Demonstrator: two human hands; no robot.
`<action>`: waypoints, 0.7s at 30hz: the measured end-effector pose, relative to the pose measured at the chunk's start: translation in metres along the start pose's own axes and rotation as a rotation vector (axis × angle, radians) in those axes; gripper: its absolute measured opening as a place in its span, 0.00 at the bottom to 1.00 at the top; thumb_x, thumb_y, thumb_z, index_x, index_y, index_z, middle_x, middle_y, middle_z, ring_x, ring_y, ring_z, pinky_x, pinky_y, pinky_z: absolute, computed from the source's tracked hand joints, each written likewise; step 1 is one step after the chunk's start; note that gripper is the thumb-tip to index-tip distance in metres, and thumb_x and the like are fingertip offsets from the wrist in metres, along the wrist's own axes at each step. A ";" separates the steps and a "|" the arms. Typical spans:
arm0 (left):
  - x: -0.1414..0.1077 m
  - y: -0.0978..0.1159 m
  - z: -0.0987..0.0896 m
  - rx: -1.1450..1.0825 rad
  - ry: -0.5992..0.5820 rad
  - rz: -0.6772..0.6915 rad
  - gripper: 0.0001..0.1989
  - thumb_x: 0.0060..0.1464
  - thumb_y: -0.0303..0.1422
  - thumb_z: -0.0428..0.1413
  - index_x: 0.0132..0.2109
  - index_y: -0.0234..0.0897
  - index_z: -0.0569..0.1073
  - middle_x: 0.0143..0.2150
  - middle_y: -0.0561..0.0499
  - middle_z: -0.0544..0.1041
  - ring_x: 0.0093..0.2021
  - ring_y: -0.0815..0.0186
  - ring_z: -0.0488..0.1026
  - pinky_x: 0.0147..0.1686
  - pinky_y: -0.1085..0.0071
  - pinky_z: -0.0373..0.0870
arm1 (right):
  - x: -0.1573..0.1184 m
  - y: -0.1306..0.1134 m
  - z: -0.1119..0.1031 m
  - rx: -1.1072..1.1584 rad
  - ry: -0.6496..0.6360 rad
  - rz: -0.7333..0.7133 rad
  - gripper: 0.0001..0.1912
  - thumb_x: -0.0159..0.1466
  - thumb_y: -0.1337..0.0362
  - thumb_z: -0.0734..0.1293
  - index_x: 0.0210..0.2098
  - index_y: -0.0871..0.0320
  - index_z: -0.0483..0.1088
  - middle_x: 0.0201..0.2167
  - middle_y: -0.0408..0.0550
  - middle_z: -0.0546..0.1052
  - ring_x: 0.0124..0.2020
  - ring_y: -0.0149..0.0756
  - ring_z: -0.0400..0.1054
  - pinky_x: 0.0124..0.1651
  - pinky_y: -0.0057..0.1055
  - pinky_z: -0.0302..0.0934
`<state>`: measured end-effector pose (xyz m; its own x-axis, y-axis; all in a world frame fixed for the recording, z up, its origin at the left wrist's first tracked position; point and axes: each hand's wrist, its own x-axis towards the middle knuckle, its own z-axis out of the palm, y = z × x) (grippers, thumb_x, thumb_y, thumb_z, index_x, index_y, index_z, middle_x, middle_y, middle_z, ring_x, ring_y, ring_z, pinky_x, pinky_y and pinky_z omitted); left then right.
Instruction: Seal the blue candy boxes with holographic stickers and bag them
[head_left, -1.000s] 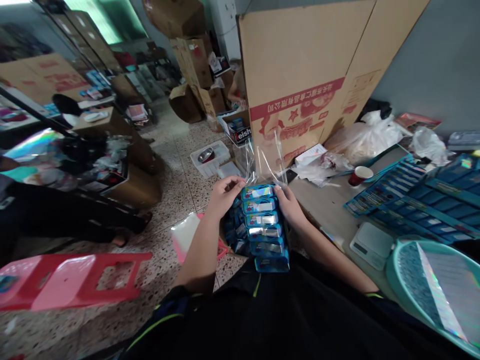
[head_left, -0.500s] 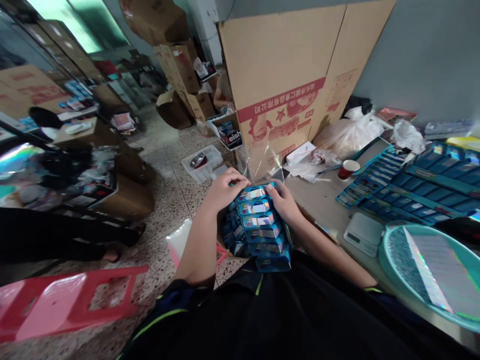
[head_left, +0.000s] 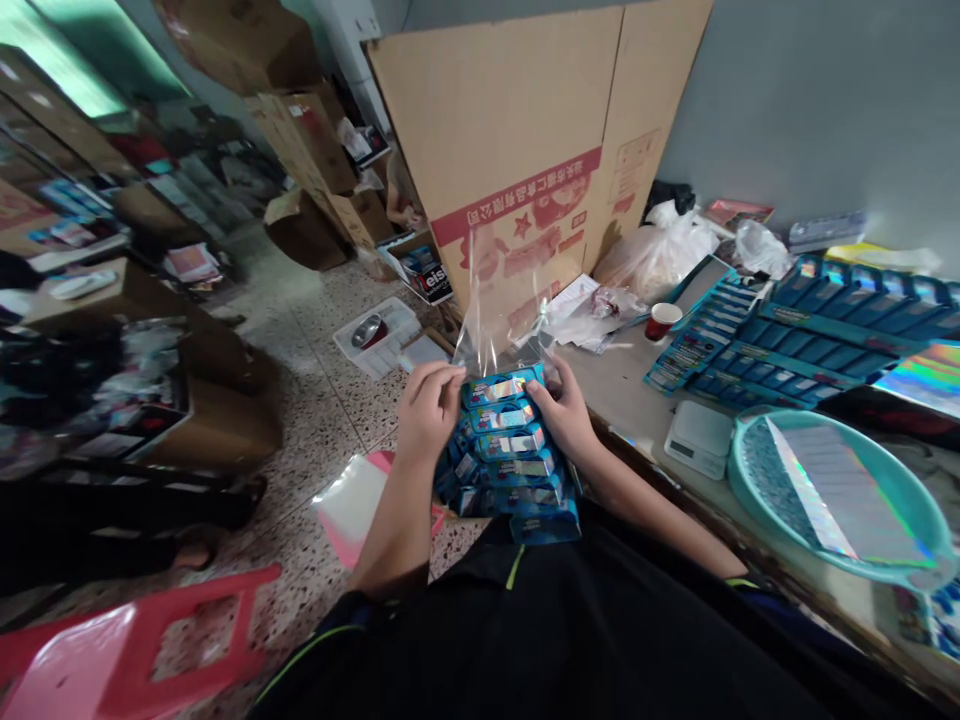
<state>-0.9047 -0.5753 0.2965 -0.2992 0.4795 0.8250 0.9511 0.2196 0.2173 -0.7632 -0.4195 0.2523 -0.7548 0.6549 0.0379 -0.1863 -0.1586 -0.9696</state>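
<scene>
In front of my torso stands a column of several small blue boxes [head_left: 511, 442] with shiny labels. A clear plastic bag [head_left: 499, 315] rises beyond the top box, its mouth near both hands. My left hand [head_left: 429, 412] pinches the bag's edge at the left of the top box. On the other side, my right hand [head_left: 562, 410] grips the top blue box, thumb on its front corner; its other fingers are partly hidden behind the box and film. More blue boxes [head_left: 454, 470] lie loosely beneath, left of the column.
A large carton [head_left: 517, 110] stands upright ahead. To the right, the table holds a paper cup [head_left: 663, 321], a white scale [head_left: 699, 438], a teal basin [head_left: 750, 500] and blue display boxes [head_left: 810, 340]. A red stool [head_left: 112, 650] is at lower left. Another person's foot [head_left: 196, 552] is nearby.
My left hand has moved left, away from the top box's centre, drawing the bag's mouth wider. The bag now stands taller and more spread. The camera has turned slightly right.
</scene>
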 end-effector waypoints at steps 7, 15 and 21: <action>-0.018 0.005 0.002 -0.018 -0.016 0.097 0.08 0.65 0.27 0.56 0.48 0.38 0.79 0.42 0.46 0.80 0.44 0.63 0.79 0.45 0.68 0.76 | -0.001 0.003 -0.009 -0.023 0.061 0.006 0.39 0.61 0.45 0.73 0.66 0.52 0.62 0.48 0.52 0.77 0.49 0.45 0.72 0.53 0.42 0.67; 0.013 0.036 0.010 -0.121 -0.023 -0.004 0.02 0.61 0.28 0.59 0.39 0.37 0.77 0.37 0.48 0.78 0.39 0.63 0.77 0.42 0.66 0.74 | 0.001 -0.009 -0.009 -0.101 0.103 -0.036 0.24 0.66 0.42 0.66 0.46 0.56 0.70 0.40 0.47 0.77 0.42 0.40 0.71 0.47 0.35 0.65; 0.026 0.040 0.015 -0.119 -0.102 0.065 0.04 0.62 0.32 0.60 0.37 0.39 0.74 0.36 0.49 0.78 0.40 0.62 0.74 0.45 0.62 0.72 | 0.003 -0.016 -0.013 -0.133 0.135 -0.055 0.23 0.66 0.41 0.64 0.41 0.55 0.68 0.35 0.45 0.75 0.40 0.40 0.70 0.44 0.34 0.65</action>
<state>-0.8756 -0.5408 0.3190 -0.2372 0.5748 0.7831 0.9693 0.0862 0.2304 -0.7537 -0.4053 0.2648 -0.6527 0.7546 0.0674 -0.1329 -0.0265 -0.9908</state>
